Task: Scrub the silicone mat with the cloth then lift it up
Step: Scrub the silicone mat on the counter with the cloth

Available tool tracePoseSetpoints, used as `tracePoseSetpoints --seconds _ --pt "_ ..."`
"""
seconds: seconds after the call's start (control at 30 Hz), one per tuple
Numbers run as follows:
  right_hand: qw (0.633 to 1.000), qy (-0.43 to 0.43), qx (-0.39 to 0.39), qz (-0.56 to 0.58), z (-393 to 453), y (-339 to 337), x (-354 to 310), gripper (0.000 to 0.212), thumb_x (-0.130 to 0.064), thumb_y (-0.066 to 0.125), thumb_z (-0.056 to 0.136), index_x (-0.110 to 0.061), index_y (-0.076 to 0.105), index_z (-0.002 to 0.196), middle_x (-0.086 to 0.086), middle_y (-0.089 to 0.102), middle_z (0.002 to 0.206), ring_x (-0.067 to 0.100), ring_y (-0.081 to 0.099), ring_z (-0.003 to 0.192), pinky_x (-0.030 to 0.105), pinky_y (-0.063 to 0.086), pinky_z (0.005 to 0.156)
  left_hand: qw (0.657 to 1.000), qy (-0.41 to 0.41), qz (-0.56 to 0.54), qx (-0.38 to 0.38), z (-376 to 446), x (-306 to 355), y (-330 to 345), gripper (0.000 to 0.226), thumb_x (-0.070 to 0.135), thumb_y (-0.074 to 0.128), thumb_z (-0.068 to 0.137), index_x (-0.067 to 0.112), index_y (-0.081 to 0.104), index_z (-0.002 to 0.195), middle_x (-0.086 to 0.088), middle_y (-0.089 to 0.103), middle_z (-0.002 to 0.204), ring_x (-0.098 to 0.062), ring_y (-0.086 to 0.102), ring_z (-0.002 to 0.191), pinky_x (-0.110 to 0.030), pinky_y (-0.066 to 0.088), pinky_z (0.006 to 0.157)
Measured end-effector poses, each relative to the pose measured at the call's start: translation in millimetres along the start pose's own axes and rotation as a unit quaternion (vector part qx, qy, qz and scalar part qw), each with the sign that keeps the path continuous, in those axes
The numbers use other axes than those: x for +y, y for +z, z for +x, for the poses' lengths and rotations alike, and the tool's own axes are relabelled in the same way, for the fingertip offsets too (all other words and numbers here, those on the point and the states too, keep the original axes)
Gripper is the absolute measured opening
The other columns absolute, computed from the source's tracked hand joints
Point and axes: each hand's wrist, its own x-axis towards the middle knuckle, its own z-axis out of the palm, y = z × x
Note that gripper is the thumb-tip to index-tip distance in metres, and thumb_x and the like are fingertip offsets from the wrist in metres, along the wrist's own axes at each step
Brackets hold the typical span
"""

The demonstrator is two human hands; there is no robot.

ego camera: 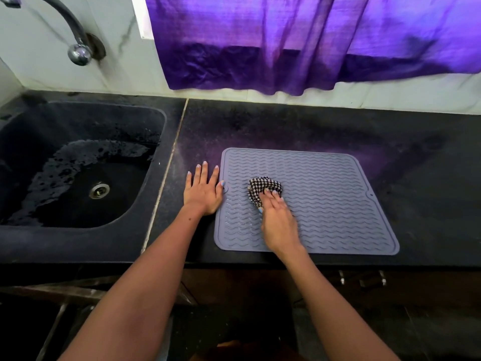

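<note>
Black bench (299, 126): bare stretch behind and right of one grey silicone mat (325, 199), front edge near bench lip. One sink (78, 162) left. Left hand (202, 190) flat, fingers spread, touching mat's left edge. Right hand (278, 220) fingers curled, gripping one checked cloth (263, 190) mid-mat.

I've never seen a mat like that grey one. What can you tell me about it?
The mat is a grey-lilac, rubbery-looking square with rounded corners, a raised rim and rows of wavy ridges. It lies flat on the dark counter, right of the sink. The right hand presses a checked cloth on it; the left hand lies flat at its left edge.
</note>
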Motion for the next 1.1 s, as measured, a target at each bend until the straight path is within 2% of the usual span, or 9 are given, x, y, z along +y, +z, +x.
tracePoseSetpoints --seconds 0.13,0.23,0.33,0.57,0.73,0.87,0.93,1.0,1.1 --pt "0.999 -0.023 -0.01 -0.019 -3.0 3.4 3.9 0.057 -0.003 0.036 0.093 -0.01 0.019 0.147 0.007 0.019 0.156 0.018 0.012 0.145 0.027 0.003 0.117 1.0 -0.003 0.003 0.015 -1.7 0.9 2.4 0.055 0.041 0.012 0.101 0.021 0.001 0.151 -0.008 -0.009 0.159 -0.022 -0.01 0.146 -0.043 -0.009 0.118" --pt "0.997 -0.006 -0.045 0.059 3.7 -7.2 6.8 0.053 -0.004 0.039 0.094 -0.012 0.029 0.145 0.008 0.034 0.149 0.02 0.035 0.136 0.029 0.025 0.113 1.0 -0.005 -0.003 0.019 -1.9 0.7 2.6 0.055 0.041 0.013 0.101 0.022 0.002 0.151 -0.008 -0.008 0.159 -0.022 -0.009 0.146 -0.043 -0.008 0.118" --pt "0.936 0.121 -0.079 0.322 18.8 -40.8 13.2 0.039 -0.01 0.041 0.097 -0.018 0.046 0.135 0.01 0.059 0.123 0.013 0.056 0.082 0.02 0.047 0.066 1.0 -0.001 -0.006 0.022 -2.6 0.2 2.3 0.055 0.042 0.012 0.1 0.022 0.003 0.151 -0.008 -0.007 0.159 -0.022 -0.009 0.146 -0.043 -0.008 0.118" --pt "0.987 0.116 0.033 0.102 -1.0 -31.7 15.4 0.05 -0.007 0.042 0.095 -0.011 0.031 0.144 0.01 0.035 0.149 0.023 0.039 0.133 0.036 0.027 0.113 0.999 0.0 -0.005 0.04 -2.6 -0.8 4.8 0.056 0.042 0.014 0.1 0.022 0.006 0.151 -0.008 -0.004 0.159 -0.022 -0.006 0.147 -0.043 -0.006 0.118" --pt "0.997 0.072 0.019 -0.013 -5.2 4.9 26.1 0.058 -0.037 0.029 0.099 -0.005 0.019 0.147 0.011 0.019 0.155 0.02 0.013 0.145 0.029 0.003 0.118 0.999 -0.003 -0.007 0.044 -1.5 -0.9 6.2 0.056 0.042 0.014 0.1 0.023 0.007 0.151 -0.007 -0.003 0.159 -0.021 -0.006 0.147 -0.042 -0.007 0.118" --pt "0.998 0.047 0.024 -0.028 -4.6 1.9 26.0 0.053 -0.025 0.036 0.098 -0.007 0.023 0.146 0.009 0.024 0.154 0.018 0.018 0.144 0.028 0.007 0.118 0.999 -0.003 -0.012 0.045 -2.1 -1.1 6.5 0.056 0.042 0.015 0.099 0.023 0.008 0.151 -0.007 -0.003 0.159 -0.021 -0.006 0.147 -0.042 -0.006 0.118" --pt "0.998 0.064 0.001 0.025 0.7 -10.4 27.8 0.049 -0.016 0.041 0.096 -0.012 0.031 0.144 0.009 0.037 0.148 0.019 0.037 0.135 0.026 0.028 0.111 0.999 -0.003 -0.014 0.045 -2.5 -1.3 6.0 0.056 0.043 0.015 0.099 0.023 0.007 0.151 -0.007 -0.003 0.159 -0.021 -0.006 0.147 -0.042 -0.006 0.118" --pt "0.965 0.157 -0.011 0.212 9.8 -31.2 30.8 0.042 -0.015 0.045 0.096 -0.017 0.043 0.138 0.009 0.059 0.124 0.016 0.059 0.093 0.018 0.049 0.074 0.999 0.0 -0.013 0.043 -2.9 -1.5 5.4 0.056 0.043 0.014 0.099 0.022 0.007 0.151 -0.007 -0.003 0.159 -0.021 -0.006 0.147 -0.042 -0.006 0.118" --pt "0.878 0.26 0.088 0.393 17.4 -58.9 36.4 0.037 -0.018 0.046 0.097 -0.015 0.05 0.133 0.004 0.061 0.12 0.015 0.058 0.094 0.021 0.041 0.07 0.999 0.001 -0.013 0.043 -2.9 -1.6 5.4 0.056 0.043 0.015 0.1 0.022 0.007 0.151 -0.007 -0.003 0.159 -0.021 -0.006 0.147 -0.042 -0.006 0.118"
